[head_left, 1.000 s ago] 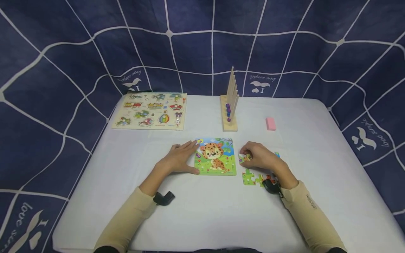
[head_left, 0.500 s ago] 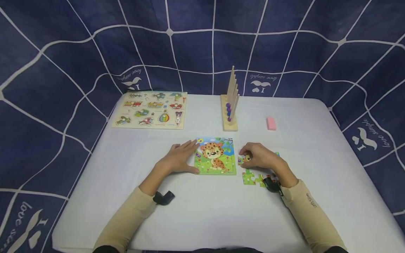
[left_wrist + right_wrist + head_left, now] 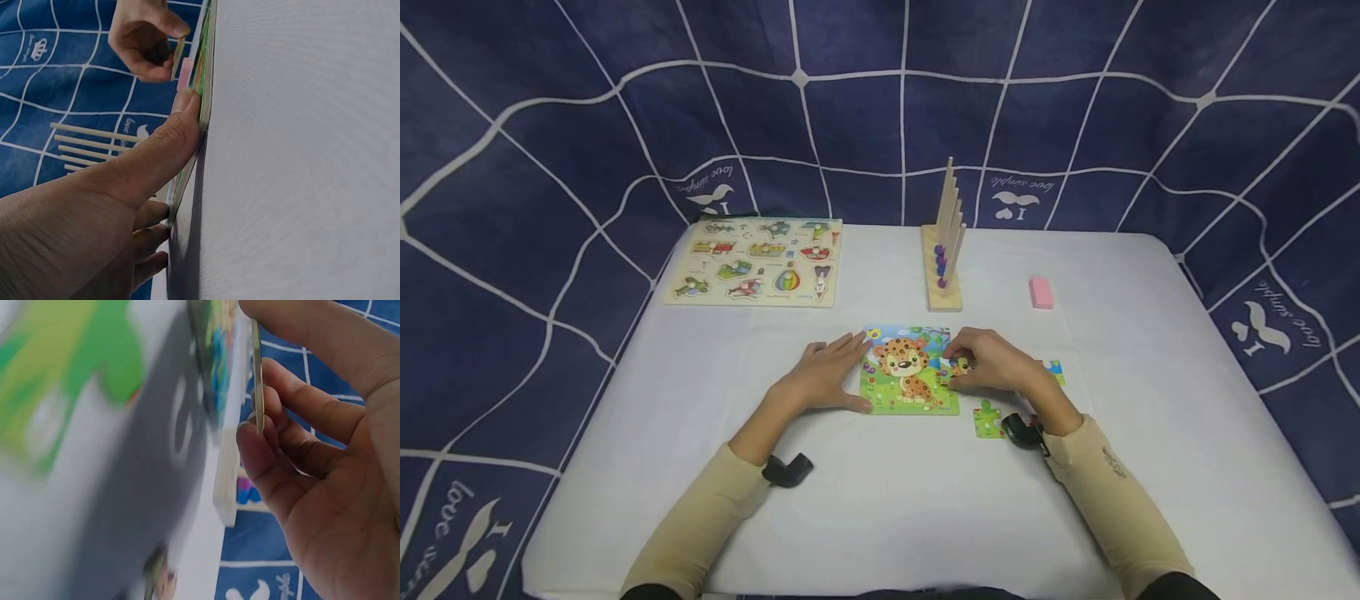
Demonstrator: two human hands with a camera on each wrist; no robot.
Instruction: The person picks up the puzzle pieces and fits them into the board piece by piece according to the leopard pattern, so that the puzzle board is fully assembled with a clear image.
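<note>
I see the left hand (image 3: 829,375), fingers spread, touching the nine o'clock side of the board (image 3: 891,393). Above its three o'clock edge is a piece (image 3: 957,367), pinched by the right hand (image 3: 1000,364), whose fingertips point toward nine.

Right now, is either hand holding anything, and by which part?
The right hand pinches a puzzle piece by opposite edges, between thumb and fingers. The left hand only touches the left side of the leopard board.
</note>
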